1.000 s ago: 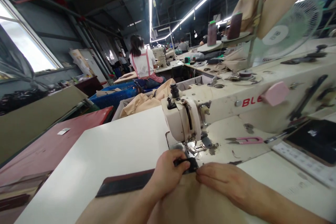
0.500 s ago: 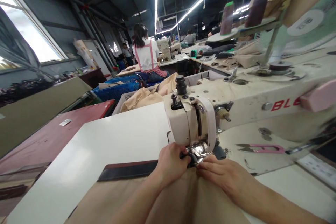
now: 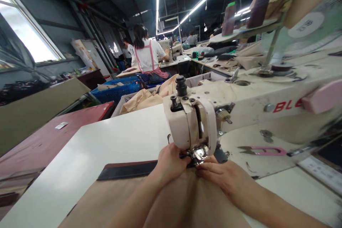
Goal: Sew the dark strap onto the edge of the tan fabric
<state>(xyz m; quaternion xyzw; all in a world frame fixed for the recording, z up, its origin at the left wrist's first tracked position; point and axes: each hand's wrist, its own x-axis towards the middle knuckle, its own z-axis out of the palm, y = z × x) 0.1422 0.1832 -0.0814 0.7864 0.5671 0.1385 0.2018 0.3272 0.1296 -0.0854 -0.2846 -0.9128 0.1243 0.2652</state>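
Both hands (image 3: 171,162) (image 3: 221,178) moved under presser foot (image 3: 199,153); fingers closed, pinching dark strip (image 3: 128,170).

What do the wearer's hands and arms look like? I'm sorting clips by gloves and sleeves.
Both the left hand and the right hand are bare: no gloves, rings or watch visible. Both forearms are uncovered as far as the frame shows; no sleeve is in view.

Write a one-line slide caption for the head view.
Both hands, left hand and right hand, press tan fabric and a dark strip under a sewing machine.
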